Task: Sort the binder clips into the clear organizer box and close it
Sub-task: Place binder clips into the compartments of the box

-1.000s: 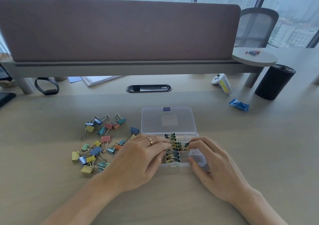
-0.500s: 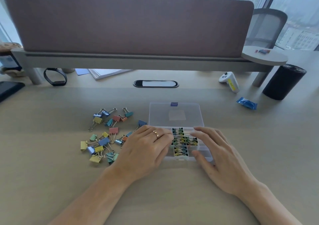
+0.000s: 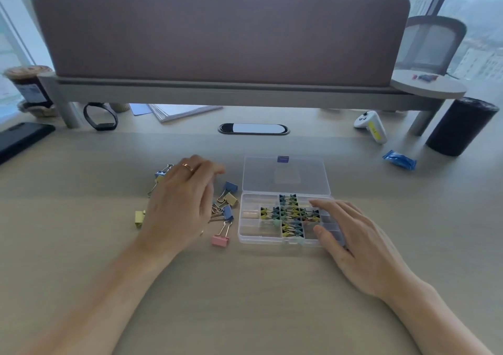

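Hands above a pale wooden desk [image 3: 81,245]. Your left hand [image 3: 179,205] lies palm-down over the loose pastel binder clips [image 3: 228,213], its fingers bent and blurred; whether they pinch a clip cannot be told. Your right hand [image 3: 351,234] rests with relaxed, straight fingers on the right end of the clear plastic organizer box [image 3: 258,230]. The box's lid [image 3: 285,176] lies flat and open behind it. Small multicoloured clips [image 3: 291,214] fill the middle compartments.
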A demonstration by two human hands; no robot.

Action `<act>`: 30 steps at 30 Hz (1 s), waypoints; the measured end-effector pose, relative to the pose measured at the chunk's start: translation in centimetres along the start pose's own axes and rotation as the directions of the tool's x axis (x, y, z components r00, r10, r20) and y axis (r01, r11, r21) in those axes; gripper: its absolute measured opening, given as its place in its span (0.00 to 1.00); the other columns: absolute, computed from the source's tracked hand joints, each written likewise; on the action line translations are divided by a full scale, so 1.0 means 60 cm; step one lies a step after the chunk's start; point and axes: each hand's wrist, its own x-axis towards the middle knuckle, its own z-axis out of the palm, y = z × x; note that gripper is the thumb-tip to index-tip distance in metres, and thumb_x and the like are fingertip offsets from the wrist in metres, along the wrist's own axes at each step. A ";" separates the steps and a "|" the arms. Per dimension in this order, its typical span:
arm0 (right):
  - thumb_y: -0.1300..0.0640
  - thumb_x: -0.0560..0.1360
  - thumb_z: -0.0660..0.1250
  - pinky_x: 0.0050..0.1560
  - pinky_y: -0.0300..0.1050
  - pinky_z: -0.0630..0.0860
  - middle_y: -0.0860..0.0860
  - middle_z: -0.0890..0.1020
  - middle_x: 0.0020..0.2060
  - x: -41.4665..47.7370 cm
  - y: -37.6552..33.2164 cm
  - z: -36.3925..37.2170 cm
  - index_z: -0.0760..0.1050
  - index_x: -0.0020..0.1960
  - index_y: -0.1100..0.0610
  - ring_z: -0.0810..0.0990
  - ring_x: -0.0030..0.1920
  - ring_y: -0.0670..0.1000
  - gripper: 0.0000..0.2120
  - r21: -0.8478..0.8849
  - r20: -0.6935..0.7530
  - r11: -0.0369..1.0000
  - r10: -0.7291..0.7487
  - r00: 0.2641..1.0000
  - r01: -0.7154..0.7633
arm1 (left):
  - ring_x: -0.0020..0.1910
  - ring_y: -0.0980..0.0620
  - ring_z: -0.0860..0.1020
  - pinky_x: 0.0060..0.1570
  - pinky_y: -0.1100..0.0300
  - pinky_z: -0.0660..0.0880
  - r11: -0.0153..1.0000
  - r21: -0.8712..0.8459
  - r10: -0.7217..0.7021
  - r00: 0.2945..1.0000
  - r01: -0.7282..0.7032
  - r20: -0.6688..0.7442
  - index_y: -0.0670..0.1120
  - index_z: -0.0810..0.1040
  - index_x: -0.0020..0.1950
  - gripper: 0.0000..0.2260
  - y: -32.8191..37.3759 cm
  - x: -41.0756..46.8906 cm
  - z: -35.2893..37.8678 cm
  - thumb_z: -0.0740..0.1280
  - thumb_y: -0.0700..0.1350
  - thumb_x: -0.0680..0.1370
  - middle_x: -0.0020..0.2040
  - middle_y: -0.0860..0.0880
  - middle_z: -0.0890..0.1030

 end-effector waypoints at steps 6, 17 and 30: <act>0.40 0.83 0.53 0.56 0.36 0.70 0.36 0.76 0.63 -0.004 0.002 -0.001 0.72 0.72 0.43 0.75 0.62 0.39 0.22 0.026 -0.019 0.999 0.021 1.000 -0.020 | 0.46 0.44 0.78 0.48 0.49 0.75 0.987 0.157 0.035 0.999 -0.036 0.009 0.44 0.81 0.55 0.10 -0.009 -0.019 -0.027 0.62 0.36 0.79 0.48 0.48 0.81; 0.38 0.82 0.52 0.55 0.39 0.72 0.38 0.77 0.62 -0.008 -0.003 -0.003 0.75 0.69 0.43 0.76 0.60 0.40 0.22 0.047 -0.028 0.998 0.047 0.998 -0.046 | 0.59 0.53 0.76 0.59 0.53 0.72 0.981 0.064 -0.196 0.952 0.186 0.235 0.54 0.80 0.56 0.11 -0.046 -0.053 -0.025 0.60 0.51 0.79 0.55 0.58 0.80; 0.39 0.80 0.56 0.57 0.43 0.76 0.37 0.79 0.59 -0.004 -0.005 -0.002 0.77 0.66 0.44 0.77 0.59 0.41 0.20 0.060 -0.050 0.997 0.040 0.998 -0.037 | 0.78 0.54 0.59 0.69 0.67 0.54 0.805 -0.113 -0.527 0.789 0.583 0.316 0.49 0.64 0.79 0.20 -0.049 -0.034 -0.016 0.51 0.48 0.87 0.80 0.49 0.64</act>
